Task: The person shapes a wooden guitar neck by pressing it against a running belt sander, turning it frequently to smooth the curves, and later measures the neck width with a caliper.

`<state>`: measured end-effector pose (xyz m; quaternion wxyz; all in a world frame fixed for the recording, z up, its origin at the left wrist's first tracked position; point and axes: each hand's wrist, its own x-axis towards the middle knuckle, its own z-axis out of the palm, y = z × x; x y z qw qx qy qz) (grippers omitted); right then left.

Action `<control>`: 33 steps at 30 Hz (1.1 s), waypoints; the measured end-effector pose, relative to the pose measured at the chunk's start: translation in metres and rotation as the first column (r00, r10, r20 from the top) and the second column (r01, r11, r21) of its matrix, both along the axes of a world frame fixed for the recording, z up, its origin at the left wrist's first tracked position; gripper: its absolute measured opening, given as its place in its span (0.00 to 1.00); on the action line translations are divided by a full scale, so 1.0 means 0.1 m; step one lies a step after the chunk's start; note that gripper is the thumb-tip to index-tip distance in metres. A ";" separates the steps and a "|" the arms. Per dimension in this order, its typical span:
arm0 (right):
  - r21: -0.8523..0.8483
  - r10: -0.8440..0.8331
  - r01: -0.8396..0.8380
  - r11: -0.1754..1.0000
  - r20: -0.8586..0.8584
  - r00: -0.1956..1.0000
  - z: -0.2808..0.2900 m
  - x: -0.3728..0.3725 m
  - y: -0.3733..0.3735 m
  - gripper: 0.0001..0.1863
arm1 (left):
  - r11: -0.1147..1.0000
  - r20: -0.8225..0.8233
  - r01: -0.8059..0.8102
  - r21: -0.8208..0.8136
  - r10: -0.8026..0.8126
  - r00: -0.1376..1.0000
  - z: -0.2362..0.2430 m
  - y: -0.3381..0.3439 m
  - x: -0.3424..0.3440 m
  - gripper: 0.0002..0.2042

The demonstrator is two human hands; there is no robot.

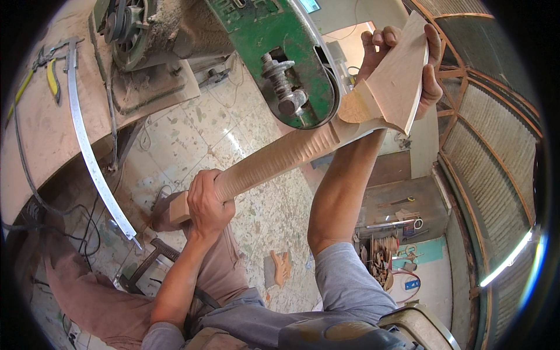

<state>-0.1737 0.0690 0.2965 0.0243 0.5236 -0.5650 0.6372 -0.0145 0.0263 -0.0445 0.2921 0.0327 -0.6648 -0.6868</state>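
A pale wooden guitar neck (277,156) runs diagonally from low centre to upper right, with ripple marks along its rounded back and a broad flat headstock. My left hand (207,204) is closed around its lower end, where a square block sticks out. My right hand (376,52) grips the headstock from behind, fingers curled at both edges, its palm mostly hidden. The neck lies beside the rounded end of a green belt sander (274,35), which has a bolt and spring in its slot; whether they touch I cannot tell.
A workbench (41,128) at left carries a long steel caliper (87,140), yellow-handled tools (53,84) and cables, beside a dusty motor (151,35). Below are a tiled floor (245,122) and wooden offcuts (280,268). A cluttered bench (373,262) and corrugated wall (490,151) stand at right.
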 end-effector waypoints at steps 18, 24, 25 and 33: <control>0.073 0.040 -0.043 0.996 0.031 0.999 0.08 -0.04 0.07 0.32 | 1.000 -0.027 0.000 0.026 0.001 1.000 -0.01 -0.03 -0.03 0.18; 0.082 -0.005 0.006 0.997 -0.005 1.000 0.12 -0.03 0.10 0.32 | 0.999 -0.033 0.009 0.031 -0.008 0.999 0.00 -0.04 -0.03 0.18; 0.079 -0.039 0.039 0.996 -0.002 0.999 0.12 -0.02 0.09 0.32 | 1.000 -0.033 0.009 0.030 -0.009 0.999 -0.01 -0.04 -0.03 0.18; 0.080 -0.069 0.068 0.994 0.006 0.998 0.14 -0.01 0.06 0.31 | 0.999 -0.042 0.025 0.024 -0.024 0.999 0.00 -0.07 -0.05 0.18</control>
